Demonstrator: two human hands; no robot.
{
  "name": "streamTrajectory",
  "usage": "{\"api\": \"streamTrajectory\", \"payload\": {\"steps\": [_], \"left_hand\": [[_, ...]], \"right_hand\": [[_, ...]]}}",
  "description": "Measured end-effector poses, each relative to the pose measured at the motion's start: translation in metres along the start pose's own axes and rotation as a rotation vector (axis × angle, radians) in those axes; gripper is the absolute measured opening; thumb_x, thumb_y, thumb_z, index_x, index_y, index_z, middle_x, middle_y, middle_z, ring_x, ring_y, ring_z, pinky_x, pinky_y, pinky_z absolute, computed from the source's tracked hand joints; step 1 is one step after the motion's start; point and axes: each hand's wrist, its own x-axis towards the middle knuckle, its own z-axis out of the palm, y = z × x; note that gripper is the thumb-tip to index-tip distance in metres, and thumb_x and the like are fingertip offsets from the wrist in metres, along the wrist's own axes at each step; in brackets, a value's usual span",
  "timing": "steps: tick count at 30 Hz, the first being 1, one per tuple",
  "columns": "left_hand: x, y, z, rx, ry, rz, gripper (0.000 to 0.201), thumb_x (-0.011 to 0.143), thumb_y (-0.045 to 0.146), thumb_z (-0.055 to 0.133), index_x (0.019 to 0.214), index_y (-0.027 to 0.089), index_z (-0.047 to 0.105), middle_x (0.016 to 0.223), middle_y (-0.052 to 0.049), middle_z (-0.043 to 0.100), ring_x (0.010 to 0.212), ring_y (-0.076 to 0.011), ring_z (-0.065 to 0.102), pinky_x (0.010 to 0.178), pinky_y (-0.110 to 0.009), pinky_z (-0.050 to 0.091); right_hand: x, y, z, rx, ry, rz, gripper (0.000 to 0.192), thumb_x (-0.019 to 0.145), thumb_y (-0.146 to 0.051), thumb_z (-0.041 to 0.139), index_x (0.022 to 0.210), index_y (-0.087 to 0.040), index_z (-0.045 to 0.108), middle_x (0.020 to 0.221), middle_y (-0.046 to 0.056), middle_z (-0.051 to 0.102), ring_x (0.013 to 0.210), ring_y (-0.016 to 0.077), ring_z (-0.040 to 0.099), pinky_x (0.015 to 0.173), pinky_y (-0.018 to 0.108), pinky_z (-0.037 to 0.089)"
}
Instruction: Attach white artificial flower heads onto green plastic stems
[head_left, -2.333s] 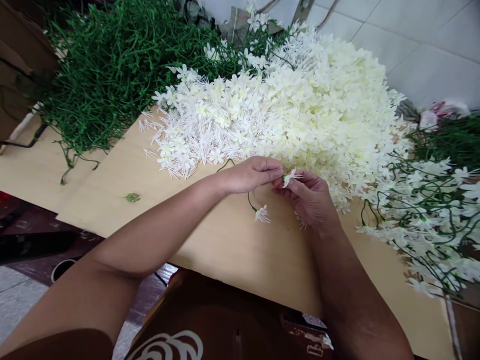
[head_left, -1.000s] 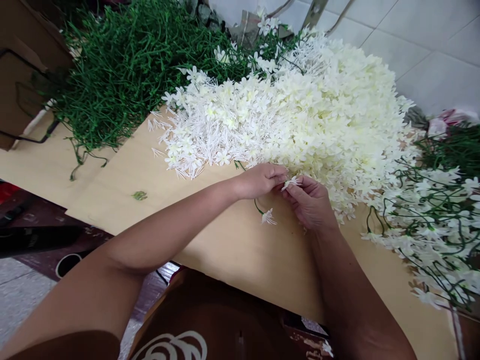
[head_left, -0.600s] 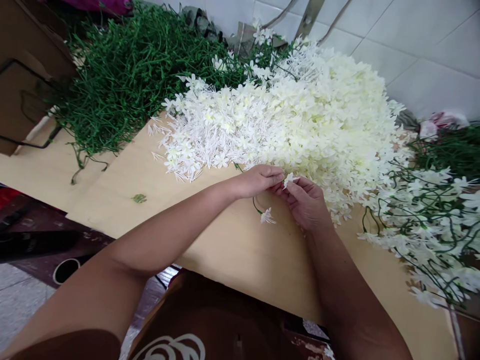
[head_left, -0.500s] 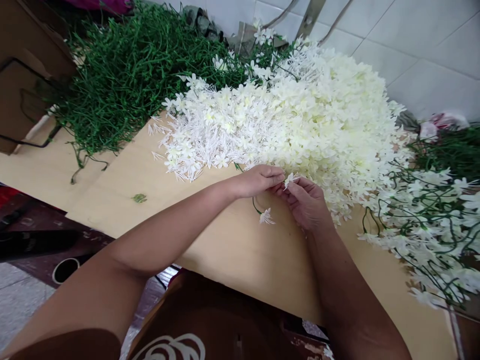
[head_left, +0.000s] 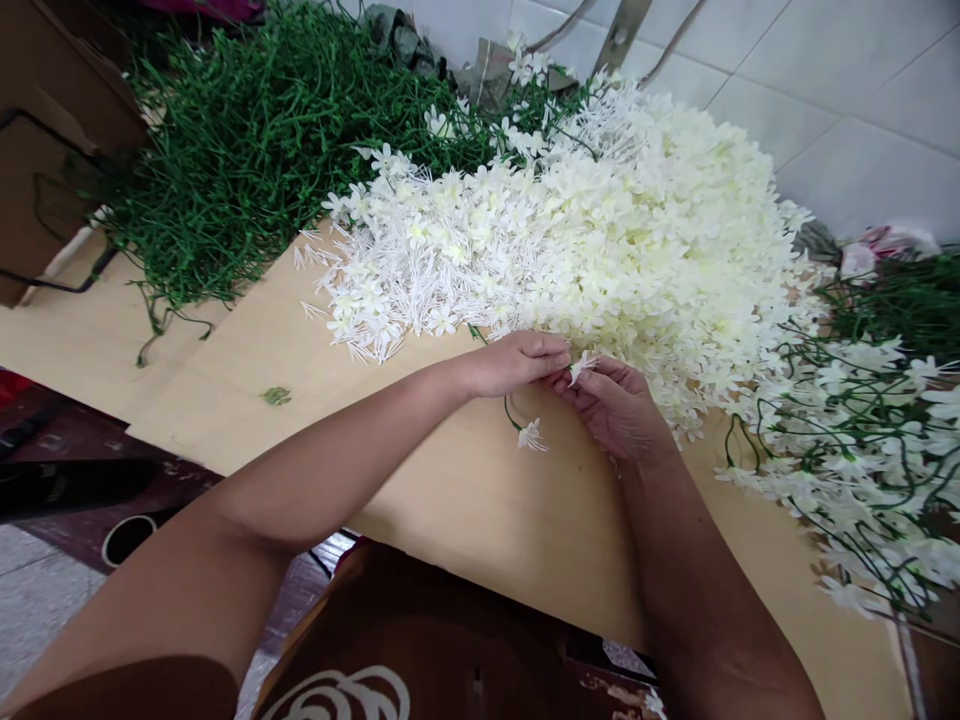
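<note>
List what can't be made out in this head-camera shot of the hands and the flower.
- Joint between the white flower and the green stem: head view, covered by the fingertips of the left hand and right hand.
- Pile of stems with flowers: cut off by the right edge.
- Pile of bare green stems: cut off by the top edge.
- Small green scrap on the board: too small to identify.

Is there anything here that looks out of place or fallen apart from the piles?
One small green scrap lies alone on the bare board, apart from the green stem pile. A few white flowers sit mixed into that pile's right edge. Otherwise nothing stands out.
</note>
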Motion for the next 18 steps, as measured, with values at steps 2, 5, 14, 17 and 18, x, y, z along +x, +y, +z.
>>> {"api": "streamTrajectory", "payload": {"steps": [2, 5, 14, 17, 18], "left_hand": [[0.0, -0.0004, -0.0002, -0.001, -0.008, 0.008, 0.032, 0.092, 0.031, 0.05, 0.064, 0.014, 0.053, 0.066, 0.002, 0.052, 0.067, -0.0094, 0.048, 0.071, -0.025, 0.039], [-0.0001, 0.0005, -0.0005, 0.014, -0.01, 0.016, 0.032, 0.092, 0.027, 0.048, 0.063, 0.014, 0.052, 0.065, 0.002, 0.052, 0.066, -0.0091, 0.049, 0.071, -0.025, 0.04], [-0.0012, 0.0028, 0.0016, 0.167, -0.003, 0.018, 0.031, 0.092, 0.021, 0.044, 0.062, 0.015, 0.051, 0.065, 0.002, 0.052, 0.067, -0.0106, 0.05, 0.072, -0.025, 0.04], [-0.0007, 0.0017, 0.0017, 0.288, 0.017, -0.009, 0.03, 0.091, 0.02, 0.045, 0.061, 0.016, 0.047, 0.063, 0.003, 0.05, 0.066, -0.0108, 0.048, 0.069, -0.024, 0.037], [-0.0005, 0.0012, 0.0019, 0.331, 0.017, -0.024, 0.029, 0.09, 0.021, 0.045, 0.062, 0.016, 0.047, 0.063, 0.003, 0.05, 0.066, -0.011, 0.048, 0.068, -0.024, 0.037]], "right_hand": [[0.0, -0.0005, 0.0003, -0.007, 0.012, 0.003, 0.027, 0.051, -0.038, 0.089, 0.062, -0.023, 0.068, 0.062, -0.004, 0.069, 0.057, 0.0123, 0.064, 0.069, 0.03, 0.059], [0.0001, -0.0021, 0.0021, -0.031, 0.047, 0.015, 0.032, 0.047, -0.04, 0.09, 0.059, -0.023, 0.067, 0.061, -0.003, 0.068, 0.056, 0.0115, 0.063, 0.065, 0.028, 0.057], [-0.0016, -0.0041, 0.0056, -0.05, 0.1, 0.038, 0.034, 0.046, -0.033, 0.091, 0.052, -0.019, 0.06, 0.049, -0.005, 0.06, 0.048, 0.0055, 0.052, 0.05, 0.017, 0.043], [-0.0018, -0.0018, 0.0053, -0.076, 0.117, 0.042, 0.032, 0.049, -0.03, 0.088, 0.052, -0.018, 0.059, 0.049, -0.004, 0.059, 0.048, 0.0061, 0.051, 0.049, 0.018, 0.042], [-0.0017, -0.0009, 0.0051, -0.086, 0.125, 0.04, 0.031, 0.05, -0.03, 0.087, 0.052, -0.018, 0.058, 0.049, -0.004, 0.058, 0.048, 0.0064, 0.05, 0.048, 0.018, 0.041]]}}
